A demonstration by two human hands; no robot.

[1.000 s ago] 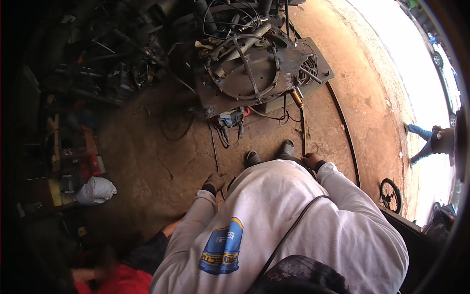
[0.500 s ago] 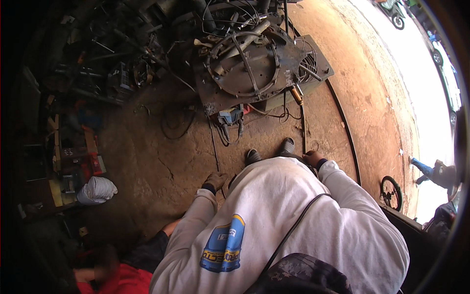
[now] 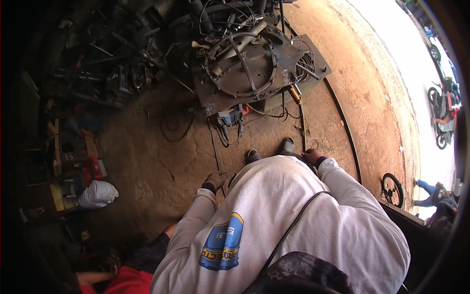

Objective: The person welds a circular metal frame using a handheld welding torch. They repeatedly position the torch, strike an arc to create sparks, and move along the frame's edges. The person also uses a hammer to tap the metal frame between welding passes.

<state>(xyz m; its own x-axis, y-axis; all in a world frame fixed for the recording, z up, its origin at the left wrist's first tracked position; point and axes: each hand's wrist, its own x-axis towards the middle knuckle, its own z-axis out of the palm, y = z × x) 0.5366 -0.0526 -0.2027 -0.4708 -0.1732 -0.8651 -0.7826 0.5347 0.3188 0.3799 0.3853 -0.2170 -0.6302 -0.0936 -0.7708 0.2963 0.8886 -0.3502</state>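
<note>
Rusty metal forms the round, barred frame [image 3: 244,62] laid, apparently for steady support, on the flat brown counter [image 3: 320,60] at upper centre, while slender dark lengths [image 3: 214,147] mid-frame reach toward the curled left hand [image 3: 214,181] and right hand [image 3: 310,157], each grip's opening and hold impossible to tell.

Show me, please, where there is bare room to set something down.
Two stretches of floor look bare: one between the white sack and the left hand, another between the black hose and the bright ground outside. It is crowded on the metal table, with a round frame, pipe and wire coil; by its near edge sit a blue tool and looped cables.
</note>
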